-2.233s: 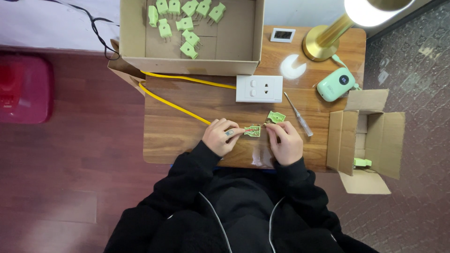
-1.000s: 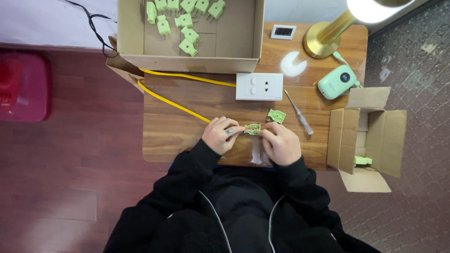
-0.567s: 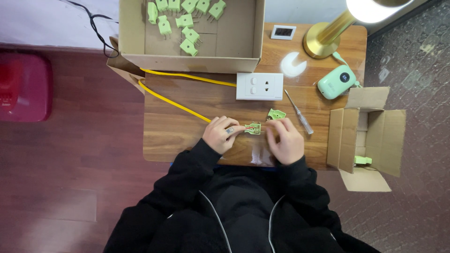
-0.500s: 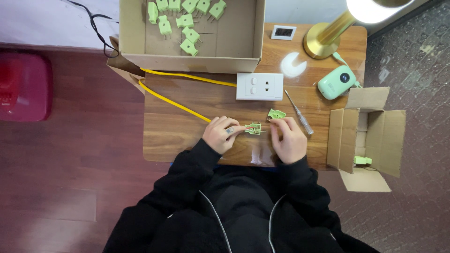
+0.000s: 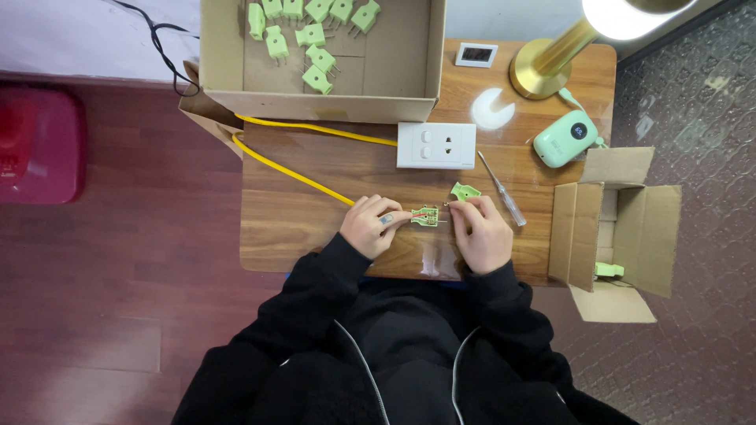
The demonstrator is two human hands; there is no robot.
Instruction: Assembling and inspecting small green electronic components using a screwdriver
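My left hand (image 5: 372,227) pinches the end of a yellow cable (image 5: 291,168) where it enters an opened green plug half (image 5: 426,216) lying on the wooden table (image 5: 299,228). My right hand (image 5: 482,232) rests just right of that plug, fingertips touching it, with fingers curled; whether it holds something small is hidden. The plug's green cover (image 5: 464,191) lies apart just above my right hand. A clear-handled screwdriver (image 5: 502,190) lies to the right of the cover.
A large open cardboard box (image 5: 394,55) with several green plugs (image 5: 307,31) sits at the back. A white wall socket (image 5: 436,145), brass lamp (image 5: 551,63), mint-green device (image 5: 565,138) and small box (image 5: 614,220) holding a green plug (image 5: 605,270) stand at right.
My right hand has shifted slightly near the plug half, moving a little right and back. The left hand, cable and cover have stayed put.
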